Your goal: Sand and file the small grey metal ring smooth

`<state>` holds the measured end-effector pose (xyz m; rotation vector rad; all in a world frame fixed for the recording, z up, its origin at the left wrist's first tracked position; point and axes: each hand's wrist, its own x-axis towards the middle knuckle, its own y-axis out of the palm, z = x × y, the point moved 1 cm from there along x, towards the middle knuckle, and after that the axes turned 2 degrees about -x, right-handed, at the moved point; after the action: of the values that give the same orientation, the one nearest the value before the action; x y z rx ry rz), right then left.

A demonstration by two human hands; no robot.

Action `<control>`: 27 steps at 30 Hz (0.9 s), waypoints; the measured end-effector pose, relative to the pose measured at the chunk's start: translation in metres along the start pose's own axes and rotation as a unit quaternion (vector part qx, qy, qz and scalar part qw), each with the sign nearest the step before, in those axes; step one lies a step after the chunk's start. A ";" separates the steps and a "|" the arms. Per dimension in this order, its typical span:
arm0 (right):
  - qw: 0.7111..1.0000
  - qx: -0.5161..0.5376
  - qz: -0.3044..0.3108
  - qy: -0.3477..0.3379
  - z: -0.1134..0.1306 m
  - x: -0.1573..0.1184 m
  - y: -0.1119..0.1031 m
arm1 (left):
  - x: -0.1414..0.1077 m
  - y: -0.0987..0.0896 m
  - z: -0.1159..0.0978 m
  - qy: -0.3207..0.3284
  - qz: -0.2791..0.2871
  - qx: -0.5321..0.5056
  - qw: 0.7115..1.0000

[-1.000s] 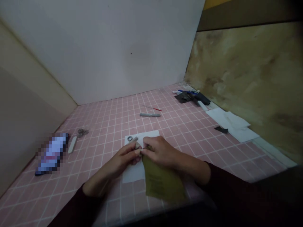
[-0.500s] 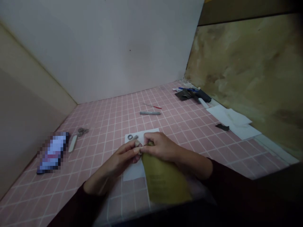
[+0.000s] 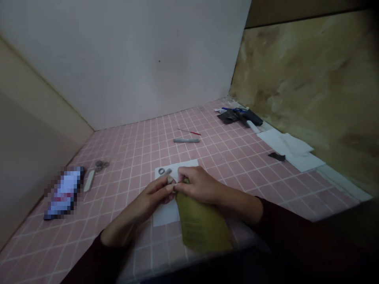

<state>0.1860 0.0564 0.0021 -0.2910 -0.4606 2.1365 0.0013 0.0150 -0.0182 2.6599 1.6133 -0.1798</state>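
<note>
Pinched by the right hand (image 3: 199, 184), the yellow sheet (image 3: 203, 225) meets the left hand (image 3: 150, 198), whose hold I cannot tell, both probably close for steadiness.

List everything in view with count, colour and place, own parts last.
Table: one, pink, centre
Walls: two, pale, back and left
Panel: one, mottled yellow-brown, right
Pixelated device: one, bluish, far left
Flat strip: one, white, beside the device
Cluster: count unclear, grey, beyond the strip
Rod: one, grey, centre
Thin tool: one, partly red, beyond the rod
Heap: count unclear, black and blue, back right
Stick: one, white, near the heap
Loose papers: at least two, white, right
Scrap: one, black, left of these
Centre paper: one, white, front centre
Ring: one, grey, on that paper
Short piece: one, grey, beside the ring
Sheet: one, yellow-green, front
Left hand: one, front centre
Right hand: one, at the sheet
Sleeves: two, dark, front
</note>
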 end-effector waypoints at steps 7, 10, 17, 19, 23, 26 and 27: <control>0.917 0.302 0.232 0.119 -0.005 -0.004 0.003 | -0.008 0.004 -0.017 0.113 -0.038 0.181 0.976; 0.994 0.098 0.057 0.012 -0.005 -0.002 0.001 | 0.000 0.002 -0.001 0.032 -0.020 0.026 0.999; 0.965 0.202 0.152 0.072 -0.006 -0.002 0.003 | -0.007 0.006 -0.016 0.072 -0.047 0.135 0.987; 0.909 0.327 0.243 0.094 -0.007 -0.003 0.005 | -0.009 0.008 -0.024 0.109 -0.056 0.187 0.975; 0.977 0.178 0.110 0.044 -0.009 -0.003 0.005 | -0.003 0.004 -0.009 0.047 -0.053 0.126 0.990; 0.998 -0.033 -0.015 -0.061 -0.005 -0.003 0.003 | 0.003 0.001 0.009 -0.025 -0.034 -0.045 0.998; 0.996 -0.057 -0.013 -0.071 -0.004 -0.002 0.003 | 0.004 0.000 0.012 -0.037 -0.032 -0.082 0.995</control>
<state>0.1869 0.0538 -0.0024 -0.1961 -0.6678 2.1184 0.0025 0.0175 -0.0306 2.4532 1.6171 -0.1392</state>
